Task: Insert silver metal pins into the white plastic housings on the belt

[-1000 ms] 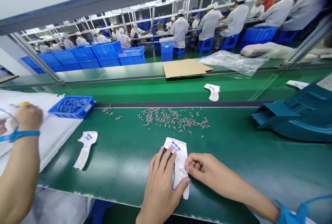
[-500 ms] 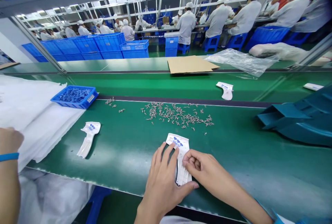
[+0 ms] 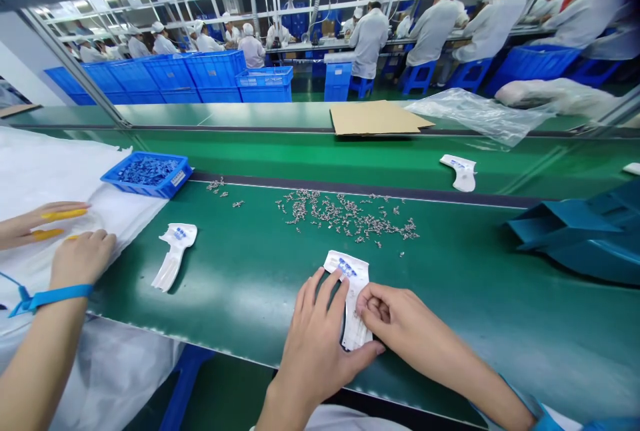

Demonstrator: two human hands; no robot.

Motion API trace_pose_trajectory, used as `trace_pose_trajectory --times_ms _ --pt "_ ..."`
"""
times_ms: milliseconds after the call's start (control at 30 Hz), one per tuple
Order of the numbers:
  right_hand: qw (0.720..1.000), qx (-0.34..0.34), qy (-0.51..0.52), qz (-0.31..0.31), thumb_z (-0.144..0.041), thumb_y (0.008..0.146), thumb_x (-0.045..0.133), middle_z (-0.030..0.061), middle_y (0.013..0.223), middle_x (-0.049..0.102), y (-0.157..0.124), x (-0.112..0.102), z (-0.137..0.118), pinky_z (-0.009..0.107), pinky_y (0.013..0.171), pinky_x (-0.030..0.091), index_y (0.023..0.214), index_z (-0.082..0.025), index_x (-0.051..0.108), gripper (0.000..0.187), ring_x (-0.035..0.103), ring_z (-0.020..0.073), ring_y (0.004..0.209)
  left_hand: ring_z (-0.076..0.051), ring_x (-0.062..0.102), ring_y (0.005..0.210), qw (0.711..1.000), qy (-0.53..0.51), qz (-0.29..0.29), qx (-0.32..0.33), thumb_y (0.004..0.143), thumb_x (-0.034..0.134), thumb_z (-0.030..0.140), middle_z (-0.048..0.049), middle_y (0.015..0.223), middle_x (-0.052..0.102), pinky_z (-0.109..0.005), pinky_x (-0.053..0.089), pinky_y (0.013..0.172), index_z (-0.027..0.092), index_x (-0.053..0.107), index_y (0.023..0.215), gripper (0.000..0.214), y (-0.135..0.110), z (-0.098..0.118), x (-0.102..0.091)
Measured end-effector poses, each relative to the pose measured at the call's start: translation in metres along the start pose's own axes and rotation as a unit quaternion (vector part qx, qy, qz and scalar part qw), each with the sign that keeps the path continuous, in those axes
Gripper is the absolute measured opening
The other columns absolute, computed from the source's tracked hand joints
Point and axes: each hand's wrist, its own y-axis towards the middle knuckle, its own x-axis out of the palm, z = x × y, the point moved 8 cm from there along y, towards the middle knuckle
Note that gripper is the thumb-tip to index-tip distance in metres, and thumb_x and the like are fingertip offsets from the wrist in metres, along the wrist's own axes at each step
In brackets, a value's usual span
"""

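Observation:
On the green work surface in front of me lies a white plastic handle shell (image 3: 357, 288) with small blue parts near its wide top end. My left hand (image 3: 317, 338) holds it steady, fingers spread over its left side and thumb across the bottom end. My right hand (image 3: 385, 311) is closed in a pinch at the shell's right edge; whatever is between the fingertips is hidden. Beyond the shell, many small metal pieces (image 3: 345, 214) are scattered in a loose pile. A similar white shell (image 3: 175, 254) lies to the left.
A blue tray (image 3: 147, 174) of small blue parts stands at left on white sheeting (image 3: 55, 164), where a co-worker's hands (image 3: 83, 254) are. At right is a teal plastic bin (image 3: 590, 231). Another shell (image 3: 461, 172) rests on the green belt (image 3: 300, 158); cardboard (image 3: 377, 118) lies behind.
The co-worker's arm at left has reached further in, and a second hand with yellow finger covers now shows. The shell on the belt has moved right. My hands hold nearly the same pose.

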Motion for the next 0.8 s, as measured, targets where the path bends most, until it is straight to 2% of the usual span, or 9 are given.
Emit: trace_pose_trajectory --times_ms 300,467,667,800 --pt "0.996 -0.013 -0.075 -0.039 -0.030 0.090 0.049 -0.0005 0.066 0.061 0.004 -0.008 -0.013 0.026 0.054 0.030 0.076 -0.024 0.058 0.018 0.053 0.0169 0.060 -0.036 0.034 0.144 1.000 -0.008 -0.014 -0.011 0.082 0.067 0.057 -0.0136 0.152 0.044 -0.058 0.039 0.113 0.018 0.041 0.145 0.079 0.001 -0.003 0.003" --pt "0.994 -0.002 -0.103 -0.049 -0.029 0.089 0.053 -0.0018 0.071 0.064 0.009 -0.006 -0.007 0.027 0.056 0.030 0.089 -0.027 0.054 0.003 0.058 0.0196 0.067 -0.035 0.033 0.145 1.000 -0.007 -0.019 -0.012 0.081 0.069 0.055 -0.0132 0.152 0.044 -0.059 0.038 0.113 0.019 0.041 0.145 0.079 0.002 -0.002 0.004" --pt "0.996 -0.006 -0.075 -0.053 -0.031 0.088 0.057 -0.0023 0.072 0.065 0.013 -0.008 0.004 0.028 0.058 0.034 0.092 -0.027 0.049 0.010 0.060 0.0210 0.072 -0.037 0.036 0.143 1.000 0.002 -0.012 -0.008 0.080 0.069 0.056 -0.0165 0.150 0.045 -0.060 0.039 0.111 0.016 0.041 0.144 0.080 0.003 -0.002 0.002" --pt "0.999 0.018 0.023 -0.038 -0.038 0.091 0.054 -0.0013 0.075 0.066 0.003 -0.012 0.017 0.029 0.061 0.045 0.096 -0.027 0.049 0.013 0.062 0.0194 0.070 -0.037 0.036 0.143 1.000 0.007 -0.017 -0.013 0.083 0.065 0.059 -0.0155 0.153 0.042 -0.060 0.040 0.110 0.017 0.038 0.147 0.082 0.001 -0.005 0.006"
